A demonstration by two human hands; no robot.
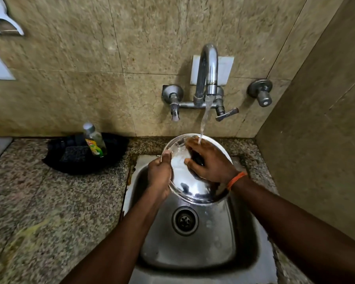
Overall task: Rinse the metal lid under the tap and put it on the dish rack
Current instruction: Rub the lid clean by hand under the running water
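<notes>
A round shiny metal lid (pixel 184 181) is held tilted over the steel sink (pixel 193 242), right under the tap (pixel 209 66). Water streams from the spout onto the lid's upper edge and onto my right hand. My left hand (pixel 159 177) grips the lid's left rim, thumb on top. My right hand (pixel 209 160) lies on the lid's face, fingers curled around a dark knob at its centre. An orange thread band circles my right wrist. No dish rack is in view.
A black bowl (pixel 74 167) on the granite counter at the left holds a dark scrub pad (pixel 75 153) and a bottle of green dish soap (pixel 94 140). Tiled walls close in behind and at the right. A separate valve (pixel 261 93) juts from the back wall.
</notes>
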